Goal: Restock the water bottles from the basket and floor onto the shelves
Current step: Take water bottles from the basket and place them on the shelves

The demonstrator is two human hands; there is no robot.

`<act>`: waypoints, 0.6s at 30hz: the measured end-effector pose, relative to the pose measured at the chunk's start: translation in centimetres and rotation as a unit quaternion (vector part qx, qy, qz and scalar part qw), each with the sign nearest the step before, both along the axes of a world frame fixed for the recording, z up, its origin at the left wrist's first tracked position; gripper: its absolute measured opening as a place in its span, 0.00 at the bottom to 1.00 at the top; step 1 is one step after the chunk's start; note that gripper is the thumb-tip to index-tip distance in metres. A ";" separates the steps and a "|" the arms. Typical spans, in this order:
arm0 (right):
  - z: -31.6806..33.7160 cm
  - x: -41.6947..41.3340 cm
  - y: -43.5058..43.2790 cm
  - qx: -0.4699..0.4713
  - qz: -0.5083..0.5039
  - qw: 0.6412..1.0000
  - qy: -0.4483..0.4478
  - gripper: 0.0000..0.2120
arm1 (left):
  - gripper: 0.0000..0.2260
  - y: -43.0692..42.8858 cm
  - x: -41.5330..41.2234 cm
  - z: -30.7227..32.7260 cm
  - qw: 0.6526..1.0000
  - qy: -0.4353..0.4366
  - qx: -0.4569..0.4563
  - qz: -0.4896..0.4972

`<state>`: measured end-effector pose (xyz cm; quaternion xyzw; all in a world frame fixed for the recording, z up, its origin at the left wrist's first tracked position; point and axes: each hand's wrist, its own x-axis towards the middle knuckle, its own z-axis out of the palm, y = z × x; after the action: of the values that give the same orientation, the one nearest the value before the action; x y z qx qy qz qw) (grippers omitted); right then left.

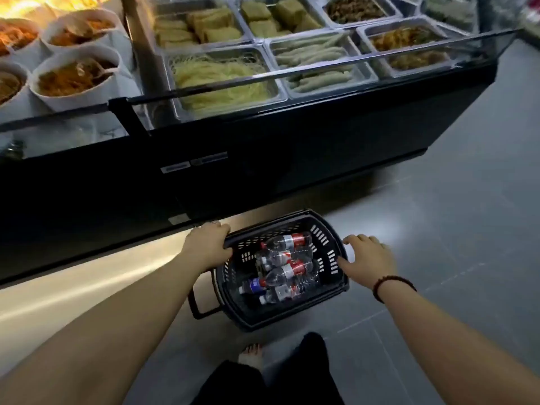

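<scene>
A black plastic basket (pixel 327 244) stands on the grey tiled floor in front of me. Several clear water bottles (pixel 285 270) lie in it, some with red and white labels, one with a blue label (pixel 254 285). My left hand (pixel 209 244) grips the basket's left rim, fingers curled over the edge. My right hand (pixel 366 258) rests against the right rim with its fingers loosely spread; a dark bead bracelet sits on that wrist. A folded black handle (pixel 198 305) sticks out at the basket's near left.
A long black refrigerated food counter (pixel 263 159) with a glass front runs across the view just behind the basket. It holds metal trays of noodles and other food (pixel 222 80) and white bowls (pixel 76 80) at left. Open floor (pixel 455 229) lies to the right. My foot (pixel 251 358) is below.
</scene>
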<state>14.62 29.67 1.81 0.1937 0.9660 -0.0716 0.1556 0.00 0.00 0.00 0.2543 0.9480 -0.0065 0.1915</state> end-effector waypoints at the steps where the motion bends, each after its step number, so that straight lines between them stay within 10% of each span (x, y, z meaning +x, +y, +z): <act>1: -0.3 -0.8 0.9 -0.016 0.003 1.000 -0.007 0.21 | 0.20 0.2 -0.2 -0.5 0.999 -0.014 -0.009 0.032; 8: -6.1 -5.6 8.2 -0.118 -0.015 0.992 -0.034 0.22 | 0.21 1.4 1.5 -6.3 0.949 -0.100 0.057 0.292; 18: -19.9 -9.0 11.2 -0.217 -0.151 0.963 -0.045 0.24 | 0.26 0.6 4.9 -19.6 0.789 -0.184 0.155 0.566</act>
<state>5.58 40.82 -18.13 0.3024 0.8787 -0.2933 0.2244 4.86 0.55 -19.62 -0.3046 0.8574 0.2969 0.2897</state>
